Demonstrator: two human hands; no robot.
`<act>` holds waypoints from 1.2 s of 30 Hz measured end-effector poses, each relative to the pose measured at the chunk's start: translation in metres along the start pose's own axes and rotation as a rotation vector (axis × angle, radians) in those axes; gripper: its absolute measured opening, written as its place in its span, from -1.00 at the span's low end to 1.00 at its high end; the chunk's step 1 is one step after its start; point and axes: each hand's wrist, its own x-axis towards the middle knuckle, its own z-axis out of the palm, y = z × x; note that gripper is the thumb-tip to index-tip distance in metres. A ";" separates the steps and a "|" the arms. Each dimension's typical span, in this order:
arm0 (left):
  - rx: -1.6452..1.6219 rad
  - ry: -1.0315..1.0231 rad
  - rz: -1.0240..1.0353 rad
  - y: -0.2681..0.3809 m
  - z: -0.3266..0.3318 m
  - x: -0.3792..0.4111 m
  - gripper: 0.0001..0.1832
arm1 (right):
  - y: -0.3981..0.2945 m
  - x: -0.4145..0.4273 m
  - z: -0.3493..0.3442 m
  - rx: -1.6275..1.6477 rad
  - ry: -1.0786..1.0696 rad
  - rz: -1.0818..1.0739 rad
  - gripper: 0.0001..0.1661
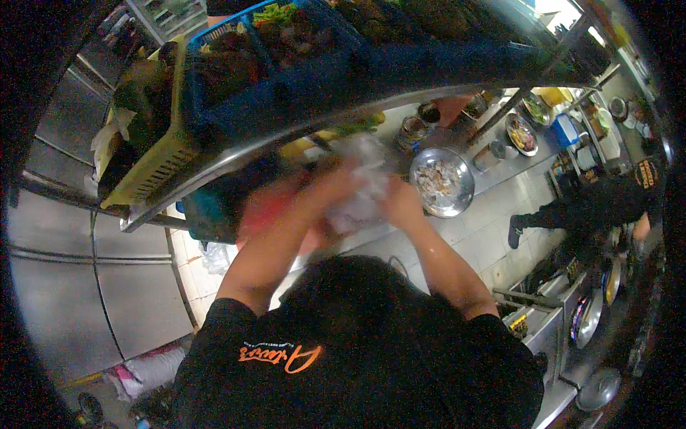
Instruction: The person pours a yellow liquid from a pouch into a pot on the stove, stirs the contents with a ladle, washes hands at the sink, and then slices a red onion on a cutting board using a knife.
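Both of my hands are on a clear plastic bag [370, 155], blurred by motion, in front of me under the overhead shelf. My left hand [345, 174] grips it from the left side. On the other side my right hand [399, 201] holds it, with the fingers partly hidden. What the bag contains is too blurred to tell. Close to the right of my right hand stands a round stainless steel bowl [465, 201], holding pale, powdery-looking food pieces [439, 179]. A red plastic container [268, 212] is beside my left forearm.
Above runs a metal shelf [236, 155] with blue [195, 40] and yellow [166, 171] plastic baskets of produce. A glass jar [414, 128] and an oval food dish [521, 134] sit on the counter. A person in dark clothes [595, 206] is at right. Steel cabinet doors [134, 300] line the left.
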 end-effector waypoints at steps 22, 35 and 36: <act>0.102 -0.054 0.041 -0.024 0.022 -0.011 -0.74 | 0.047 -0.037 0.003 0.362 0.084 -0.051 -0.47; 0.095 0.090 -0.015 0.002 0.012 -0.073 -0.56 | 0.020 -0.017 0.043 -0.359 0.037 -0.533 -0.76; 0.114 0.102 0.023 0.003 0.013 -0.077 -0.54 | 0.022 -0.017 0.046 -0.411 0.036 -0.533 -0.76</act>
